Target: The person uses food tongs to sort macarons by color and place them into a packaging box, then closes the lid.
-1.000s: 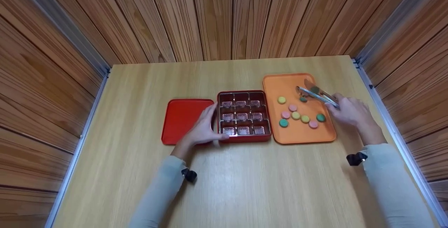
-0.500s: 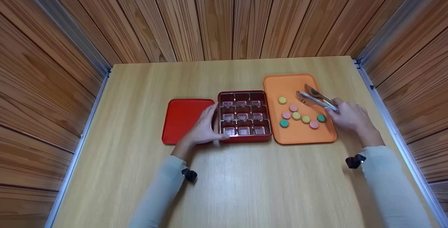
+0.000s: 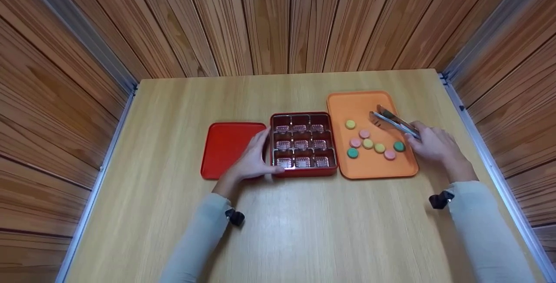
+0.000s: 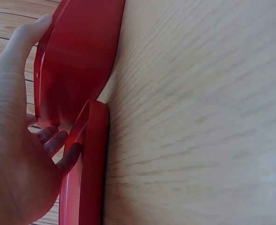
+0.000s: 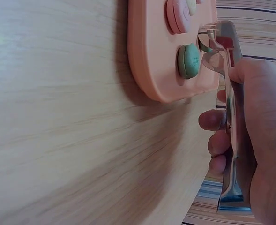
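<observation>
My right hand (image 3: 434, 144) grips metal tongs (image 3: 402, 126) over the right side of the orange tray (image 3: 378, 170). The tong ends (image 5: 215, 42) stand a little apart, low over the tray. A sliver of a green macaron (image 5: 204, 43) shows at them in the right wrist view, mostly hidden. Several yellow, pink and green macarons lie on the tray, among them a green one (image 3: 399, 146). My left hand (image 3: 253, 159) rests against the left side of the red box (image 3: 310, 172), thumb at its near corner (image 4: 44, 21). Nine bare compartments fill the box.
The red lid (image 3: 221, 148) lies left of the box, partly under my left hand. Box and tray stand side by side on the wooden table (image 3: 304, 231). Wood-panelled walls (image 3: 278, 22) close off the back and both sides.
The tongs have shifted slightly and their ends have drawn closer; a green macaron visible beneath them a second ago is now hidden in the head view. My left hand stays put.
</observation>
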Demonstrator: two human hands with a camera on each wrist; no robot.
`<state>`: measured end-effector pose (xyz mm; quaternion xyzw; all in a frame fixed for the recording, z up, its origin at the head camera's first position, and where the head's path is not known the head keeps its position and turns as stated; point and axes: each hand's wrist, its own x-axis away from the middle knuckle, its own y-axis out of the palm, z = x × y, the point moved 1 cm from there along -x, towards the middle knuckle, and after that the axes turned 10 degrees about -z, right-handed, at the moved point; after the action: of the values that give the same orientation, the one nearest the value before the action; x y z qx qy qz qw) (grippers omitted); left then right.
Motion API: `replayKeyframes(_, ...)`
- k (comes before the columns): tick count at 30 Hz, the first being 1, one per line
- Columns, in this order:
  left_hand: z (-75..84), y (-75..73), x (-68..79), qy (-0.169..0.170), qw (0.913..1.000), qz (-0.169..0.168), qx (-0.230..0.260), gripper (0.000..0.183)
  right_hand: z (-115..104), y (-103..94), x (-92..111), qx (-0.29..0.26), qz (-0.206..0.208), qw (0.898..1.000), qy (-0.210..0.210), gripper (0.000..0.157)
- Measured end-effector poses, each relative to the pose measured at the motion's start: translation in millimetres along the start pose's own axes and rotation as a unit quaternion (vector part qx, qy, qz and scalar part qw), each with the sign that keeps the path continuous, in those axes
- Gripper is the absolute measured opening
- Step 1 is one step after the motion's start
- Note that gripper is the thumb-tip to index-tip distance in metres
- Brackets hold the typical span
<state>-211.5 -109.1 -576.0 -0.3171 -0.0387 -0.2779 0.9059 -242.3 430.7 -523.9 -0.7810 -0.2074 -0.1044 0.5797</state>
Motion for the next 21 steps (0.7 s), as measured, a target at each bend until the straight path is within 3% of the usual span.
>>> replayKeyframes(21, -0.8, -0.3, -0.3, 0.006, 1.0000, 0.000, -0.005, 0.135, 2.3, 1.9, 3.9, 0.013, 0.022, 1.000, -0.006, 0.061)
